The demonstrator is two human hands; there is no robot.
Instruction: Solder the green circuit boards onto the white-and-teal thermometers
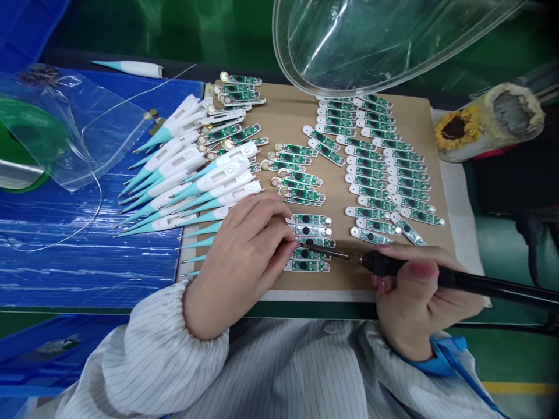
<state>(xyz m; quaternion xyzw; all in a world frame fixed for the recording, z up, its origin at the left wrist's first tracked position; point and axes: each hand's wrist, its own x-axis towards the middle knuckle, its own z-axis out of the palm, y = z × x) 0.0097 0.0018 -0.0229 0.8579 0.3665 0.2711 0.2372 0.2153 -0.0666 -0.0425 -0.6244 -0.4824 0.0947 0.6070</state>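
Note:
My right hand [419, 297] is closed round the black handle of a soldering iron [376, 263]. Its metal tip points left and reaches the left part of a small green circuit board [312, 242] in a short column of boards. At that same spot the thumb and fingertips of my left hand [244, 256] are pinched together; what lies between them is too small and hidden to make out. Partly under this hand are white-and-teal digital thermometers [222, 177], fanned out with their thin metal tips pointing left.
More circuit boards [367, 169] lie in rows on the brown cardboard [288, 110]. A clear curved plastic shield [371, 46] overhangs the back. A stained cylindrical holder [502, 119] stands right. Left are a plastic bag [109, 134], thin wire [99, 198] and a green spool [30, 139].

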